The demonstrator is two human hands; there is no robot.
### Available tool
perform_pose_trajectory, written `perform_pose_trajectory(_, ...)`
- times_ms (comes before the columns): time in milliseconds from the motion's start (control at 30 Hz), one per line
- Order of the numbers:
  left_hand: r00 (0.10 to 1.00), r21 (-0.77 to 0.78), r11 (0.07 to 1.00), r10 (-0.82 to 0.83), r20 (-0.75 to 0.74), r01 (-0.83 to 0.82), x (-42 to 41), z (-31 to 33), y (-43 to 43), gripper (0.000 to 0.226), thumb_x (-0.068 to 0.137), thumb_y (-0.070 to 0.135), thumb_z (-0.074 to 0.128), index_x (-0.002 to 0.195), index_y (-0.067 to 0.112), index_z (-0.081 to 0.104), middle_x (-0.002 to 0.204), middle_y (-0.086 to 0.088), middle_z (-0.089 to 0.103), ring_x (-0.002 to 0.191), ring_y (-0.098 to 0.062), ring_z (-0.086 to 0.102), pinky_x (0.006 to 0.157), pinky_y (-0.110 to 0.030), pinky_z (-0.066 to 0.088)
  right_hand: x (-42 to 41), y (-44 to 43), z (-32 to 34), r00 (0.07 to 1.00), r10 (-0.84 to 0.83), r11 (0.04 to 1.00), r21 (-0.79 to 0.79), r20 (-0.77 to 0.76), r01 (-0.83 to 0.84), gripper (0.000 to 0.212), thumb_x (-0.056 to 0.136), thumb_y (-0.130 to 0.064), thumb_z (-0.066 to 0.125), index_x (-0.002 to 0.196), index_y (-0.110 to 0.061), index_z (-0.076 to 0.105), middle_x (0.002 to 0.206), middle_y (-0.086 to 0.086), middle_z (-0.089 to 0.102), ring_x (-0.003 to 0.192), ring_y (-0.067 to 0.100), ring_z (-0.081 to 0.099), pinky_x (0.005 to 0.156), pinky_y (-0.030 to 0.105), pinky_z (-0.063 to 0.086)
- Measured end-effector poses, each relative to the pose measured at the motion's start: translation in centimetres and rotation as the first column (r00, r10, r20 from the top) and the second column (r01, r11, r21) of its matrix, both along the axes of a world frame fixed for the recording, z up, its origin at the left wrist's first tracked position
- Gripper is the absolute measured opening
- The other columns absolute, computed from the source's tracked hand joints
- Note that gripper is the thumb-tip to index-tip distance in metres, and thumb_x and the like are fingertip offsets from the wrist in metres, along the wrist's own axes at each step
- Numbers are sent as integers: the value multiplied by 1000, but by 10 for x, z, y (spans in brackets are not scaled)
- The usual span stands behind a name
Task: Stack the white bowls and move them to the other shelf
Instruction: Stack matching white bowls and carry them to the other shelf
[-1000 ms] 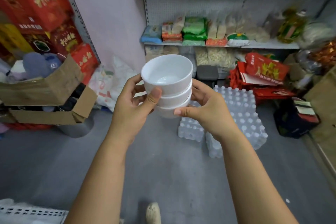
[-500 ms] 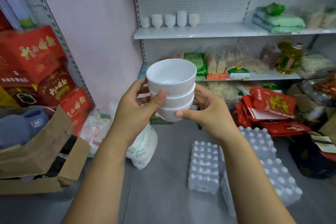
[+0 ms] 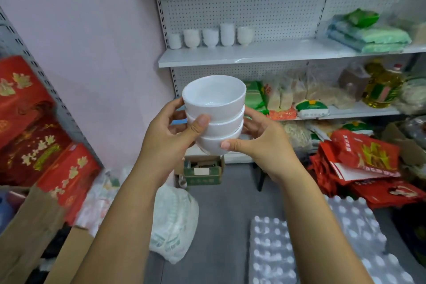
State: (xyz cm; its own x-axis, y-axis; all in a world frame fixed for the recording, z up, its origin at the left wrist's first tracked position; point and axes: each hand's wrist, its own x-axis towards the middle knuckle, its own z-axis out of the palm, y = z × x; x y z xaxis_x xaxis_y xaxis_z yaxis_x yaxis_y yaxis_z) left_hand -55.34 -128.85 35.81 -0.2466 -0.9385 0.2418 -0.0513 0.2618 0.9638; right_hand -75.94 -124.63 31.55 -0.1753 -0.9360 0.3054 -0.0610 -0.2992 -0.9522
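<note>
A stack of three white bowls [image 3: 215, 120] is held up in front of me at chest height. My left hand [image 3: 170, 138] grips the stack from the left, thumb across the middle bowl. My right hand [image 3: 265, 143] holds it from the right, thumb on the bottom bowl. Ahead stands a white pegboard shelf unit; its middle shelf [image 3: 265, 54] carries a row of white cups [image 3: 211, 36] at the left and has bare board to their right.
Green packets [image 3: 368, 37] lie on the shelf's right end. Food bags and an oil bottle [image 3: 382, 85] fill the lower shelf. On the floor are water-bottle packs [image 3: 322, 244], a white sack [image 3: 175, 221], a green box [image 3: 202, 172], red bags [image 3: 364, 163]. Red boxes [image 3: 41, 136] line the left rack.
The view has tilted up and I have come closer to the shelf unit; the shelf with cups now sits lower and larger. Both hands keep the same hold on the stack.
</note>
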Motion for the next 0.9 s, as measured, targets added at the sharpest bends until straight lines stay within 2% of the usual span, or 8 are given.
perform_pose_trajectory(133, 1000, 17, 1000, -9, -29, 9, -35, 12, -72, 67, 70, 49, 79, 133, 33, 62, 111, 14, 70, 102, -13, 73, 85, -39, 63, -36, -77, 9, 1000, 5, 1000, 1, 13, -5, 87, 66, 3, 92, 143, -15, 57, 129, 3, 72, 124, 23, 66, 106, 52, 52)
perform_pose_trajectory(267, 998, 27, 999, -28, -53, 30, -68, 17, -135, 67, 70, 46, 79, 133, 30, 62, 117, 4, 69, 99, -12, 74, 81, -35, 63, -71, -141, 16, 1000, 7, 1000, 3, -21, -7, 88, 65, 1, 92, 144, -14, 57, 128, 4, 72, 121, 26, 67, 106, 50, 53)
perform_pose_trajectory(433, 990, 91, 989, -111, -84, 119, -110, 12, -215, 59, 74, 43, 84, 129, 29, 67, 116, -2, 70, 101, -16, 74, 81, -38, 63, -112, -205, 12, 997, -65, 998, 25, -36, 66, 87, 64, -1, 93, 142, -15, 58, 127, -1, 73, 120, 23, 68, 105, 48, 53)
perform_pose_trajectory(533, 975, 141, 970, -181, -128, 199, -141, 6, -268, 55, 82, 47, 79, 129, 20, 67, 120, -4, 71, 107, -23, 72, 76, -38, 62, -140, -245, 7, 988, -143, 989, 25, -62, 144, 87, 62, -6, 97, 140, -19, 61, 127, -4, 73, 122, 21, 66, 108, 52, 50)
perform_pose_trajectory(600, 970, 152, 962, -208, -124, 226, -162, 2, -309, 57, 83, 53, 74, 129, 20, 67, 123, -4, 71, 111, -24, 71, 78, -43, 62, -158, -273, 5, 980, -187, 982, 27, -67, 189, 85, 63, -5, 96, 139, -18, 62, 127, -3, 73, 123, 21, 66, 108, 53, 50)
perform_pose_trajectory(700, 966, 147, 957, -239, -101, 252, -192, -2, -374, 59, 79, 58, 72, 126, 24, 68, 122, 1, 73, 111, -21, 71, 84, -45, 62, -181, -321, 4, 968, -239, 970, 18, -73, 241, 83, 64, -5, 96, 138, -19, 62, 125, -3, 74, 121, 20, 67, 107, 50, 51)
perform_pose_trajectory(800, 956, 142, 946, -280, -87, 291, -217, 4, -439, 65, 74, 63, 80, 125, 26, 68, 115, 7, 75, 106, -20, 73, 86, -46, 62, -199, -378, 8, 958, -279, 960, 17, -63, 280, 85, 63, -7, 97, 139, -19, 62, 125, -3, 74, 122, 19, 67, 107, 49, 52)
perform_pose_trajectory(900, 951, 147, 940, -298, -87, 308, -235, 13, -504, 68, 68, 64, 81, 124, 27, 69, 108, 5, 76, 103, -24, 74, 88, -52, 61, -213, -436, 12, 952, -304, 952, 14, -37, 305, 82, 64, -2, 94, 137, -18, 63, 123, -4, 75, 120, 20, 68, 105, 47, 53)
